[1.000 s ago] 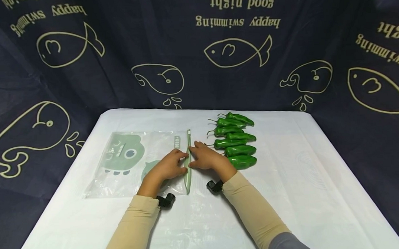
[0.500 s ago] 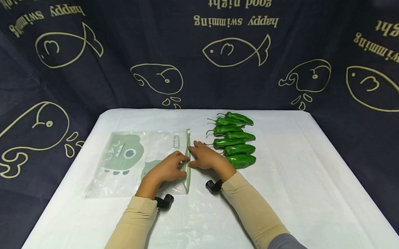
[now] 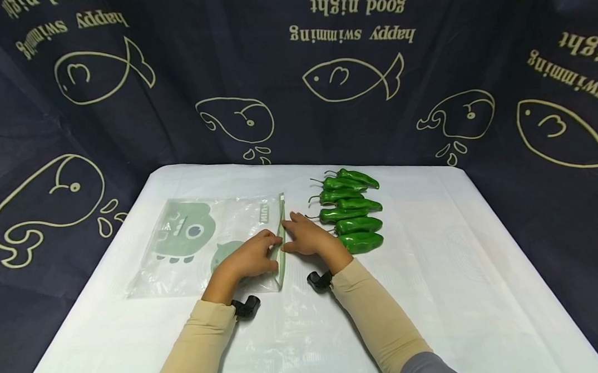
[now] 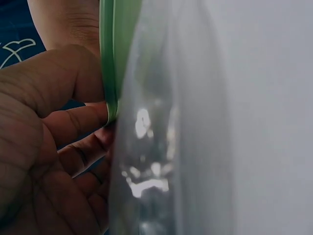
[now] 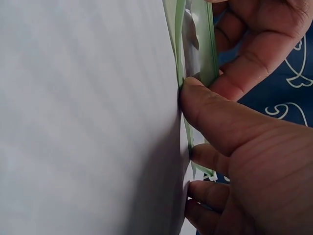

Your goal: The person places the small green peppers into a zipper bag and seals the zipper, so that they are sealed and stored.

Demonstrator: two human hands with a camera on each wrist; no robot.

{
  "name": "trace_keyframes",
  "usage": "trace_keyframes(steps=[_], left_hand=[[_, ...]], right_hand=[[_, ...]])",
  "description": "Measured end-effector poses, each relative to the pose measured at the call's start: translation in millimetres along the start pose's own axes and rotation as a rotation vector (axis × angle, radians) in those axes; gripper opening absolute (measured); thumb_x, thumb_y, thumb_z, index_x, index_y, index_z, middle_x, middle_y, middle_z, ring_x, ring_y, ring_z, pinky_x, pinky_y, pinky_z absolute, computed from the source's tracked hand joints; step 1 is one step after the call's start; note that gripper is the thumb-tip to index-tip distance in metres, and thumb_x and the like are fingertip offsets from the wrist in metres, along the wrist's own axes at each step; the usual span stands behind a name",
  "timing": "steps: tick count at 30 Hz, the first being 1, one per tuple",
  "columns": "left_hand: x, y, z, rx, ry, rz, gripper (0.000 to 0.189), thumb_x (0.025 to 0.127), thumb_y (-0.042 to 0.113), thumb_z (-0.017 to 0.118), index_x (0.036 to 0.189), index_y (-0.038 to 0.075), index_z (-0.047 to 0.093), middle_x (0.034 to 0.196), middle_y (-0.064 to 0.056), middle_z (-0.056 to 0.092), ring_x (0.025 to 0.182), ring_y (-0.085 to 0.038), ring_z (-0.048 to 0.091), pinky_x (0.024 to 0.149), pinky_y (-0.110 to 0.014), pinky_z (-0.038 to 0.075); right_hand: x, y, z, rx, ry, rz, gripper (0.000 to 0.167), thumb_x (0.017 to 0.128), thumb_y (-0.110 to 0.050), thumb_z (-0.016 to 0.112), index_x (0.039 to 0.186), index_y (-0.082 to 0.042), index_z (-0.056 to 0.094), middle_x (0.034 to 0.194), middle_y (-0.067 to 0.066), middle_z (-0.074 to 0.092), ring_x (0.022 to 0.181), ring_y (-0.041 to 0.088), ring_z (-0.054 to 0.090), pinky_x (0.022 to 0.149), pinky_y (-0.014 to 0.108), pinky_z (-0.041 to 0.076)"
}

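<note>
A clear zip bag [image 3: 230,212] with a green monster print lies flat, its green mouth facing right. My left hand [image 3: 254,255] grips the raised upper lip with thumb and fingers. In the left wrist view, the thumb and index finger [image 4: 78,120] reach the green zip strip [image 4: 108,54], which hides their tips. My right hand [image 3: 308,236] presses its spread thumb and fingertips on the lower lip. The right wrist view shows a gap between the two lips, with the right thumb [image 5: 220,112] at the lower one.
Several green peppers [image 3: 357,203] lie in a column just right of the right hand, stems pointing left. The table has a white cover [image 3: 459,291]. A dark blue curtain [image 3: 282,37] with fish drawings hangs behind it. Black wrist cameras [image 3: 246,307] sit on both forearms.
My left hand has slid slightly toward the near side along the bag's mouth. The right hand stays about where it was, and the peppers have not moved.
</note>
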State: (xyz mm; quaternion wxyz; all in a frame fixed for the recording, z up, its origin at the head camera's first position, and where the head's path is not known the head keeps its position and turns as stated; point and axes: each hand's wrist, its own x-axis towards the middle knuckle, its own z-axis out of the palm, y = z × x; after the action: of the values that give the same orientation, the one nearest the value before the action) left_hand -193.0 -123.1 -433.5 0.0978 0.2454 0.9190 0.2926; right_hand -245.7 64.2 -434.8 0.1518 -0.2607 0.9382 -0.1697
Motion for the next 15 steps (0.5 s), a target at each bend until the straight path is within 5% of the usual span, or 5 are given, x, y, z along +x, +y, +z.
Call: trace_keyframes(steps=[8,15], left_hand=[[-3.7,1.2,0.0,-0.049,0.038,-0.013,0.065,0.074,0.002,0.071,0.137,-0.005,0.055,0.116,-0.009,0.053,0.085,-0.014,0.051,0.077,-0.032,0.044],[-7.7,0.0,1.1,-0.089,0.066,0.012,0.066,0.076,-0.001,0.068,0.14,-0.007,0.051,0.133,-0.014,0.051,0.089,-0.017,0.055,0.082,-0.035,0.047]], right_hand=[[0.1,0.1,0.8,0.009,0.009,0.003,0.074,0.091,-0.035,0.07,0.152,-0.006,0.04,0.16,0.022,0.022,0.148,0.035,0.018,0.117,0.046,0.022],[-0.3,-0.8,1.2,0.019,0.005,0.013,0.075,0.091,-0.036,0.071,0.153,-0.007,0.039,0.16,0.021,0.021,0.148,0.035,0.018,0.116,0.047,0.023]])
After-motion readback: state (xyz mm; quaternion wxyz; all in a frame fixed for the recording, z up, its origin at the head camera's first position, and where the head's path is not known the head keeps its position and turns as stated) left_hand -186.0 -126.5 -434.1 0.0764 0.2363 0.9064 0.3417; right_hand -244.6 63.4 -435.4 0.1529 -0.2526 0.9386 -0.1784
